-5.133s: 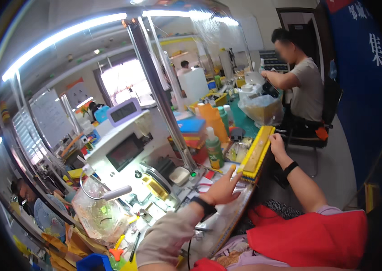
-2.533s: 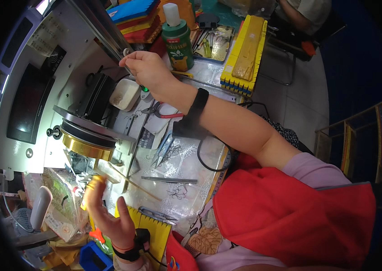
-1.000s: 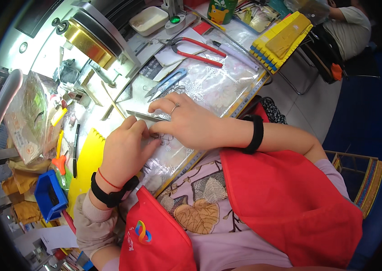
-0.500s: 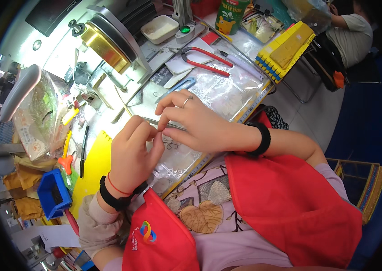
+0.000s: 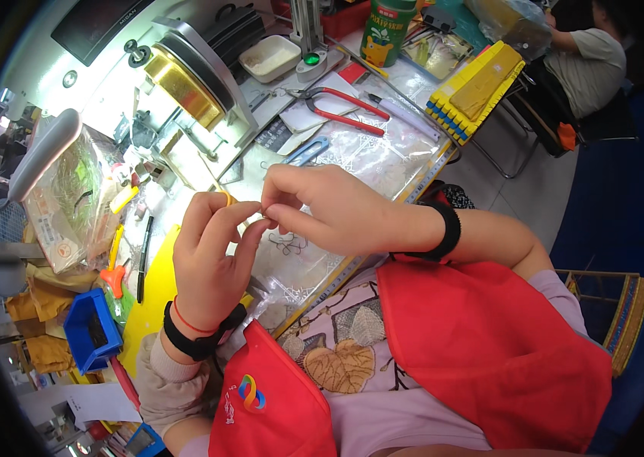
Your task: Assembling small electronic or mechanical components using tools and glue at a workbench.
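Note:
My left hand (image 5: 215,247) and my right hand (image 5: 333,209) meet over the bench, thumbs and index fingertips pinched together and touching. Whatever sits between the fingertips is too small to make out. Just below the pinch, several thin bent wire pieces (image 5: 288,244) lie on the clear, patterned bench cover (image 5: 322,266). Beyond my right hand is a blue-handled tool (image 5: 311,150), and farther off rest red-handled pliers (image 5: 349,110) with their handles spread.
At the back left stands a machine with a gold roll (image 5: 185,84). A white dish (image 5: 270,53), a green container (image 5: 388,32) and a yellow rack (image 5: 474,91) line the far side. Left are a black pen (image 5: 144,259), yellow sheet (image 5: 156,293) and blue bin (image 5: 92,329). Another person (image 5: 592,65) sits far right.
My right hand's fingers have curled in and lowered toward the left fingertips. The grey metal strip that showed behind them is out of sight. My left hand has shifted slightly left.

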### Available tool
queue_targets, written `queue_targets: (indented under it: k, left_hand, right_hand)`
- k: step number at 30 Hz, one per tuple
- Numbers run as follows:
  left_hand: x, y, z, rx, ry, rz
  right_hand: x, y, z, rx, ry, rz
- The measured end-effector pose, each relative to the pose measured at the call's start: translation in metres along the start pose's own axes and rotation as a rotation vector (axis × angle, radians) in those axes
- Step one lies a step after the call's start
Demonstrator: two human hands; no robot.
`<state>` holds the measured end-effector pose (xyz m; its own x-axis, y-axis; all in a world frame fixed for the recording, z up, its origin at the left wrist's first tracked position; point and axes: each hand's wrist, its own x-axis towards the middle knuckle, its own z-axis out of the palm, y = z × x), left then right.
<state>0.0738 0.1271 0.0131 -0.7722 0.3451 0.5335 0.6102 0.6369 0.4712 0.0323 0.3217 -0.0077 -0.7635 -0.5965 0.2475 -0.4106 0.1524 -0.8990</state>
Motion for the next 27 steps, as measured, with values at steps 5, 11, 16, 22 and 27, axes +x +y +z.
queue_targets:
  k: [5, 11, 16, 22, 27]
  left_hand:
    - [0.001, 0.000, -0.006, 0.096, 0.043, 0.098]
    - [0.003, 0.004, -0.017, -0.138, 0.216, 0.011]
    - [0.001, 0.002, -0.019, -0.161, 0.321, 0.051]
    - [-0.003, -0.010, -0.022, -0.272, 0.374, -0.026]
    - [0.021, -0.031, -0.052, 0.411, 0.304, -0.225]
  right_hand:
    - [0.010, -0.012, -0.008, -0.033, -0.056, -0.048]
    - [0.026, -0.019, -0.001, 0.436, -0.130, 0.093]
    - [0.035, -0.024, 0.013, 0.708, -0.115, 0.093]
    - [0.056, -0.021, 0.016, 0.283, 0.053, -0.272]
    - [0.080, -0.023, 0.009, -0.095, 0.243, -0.697]
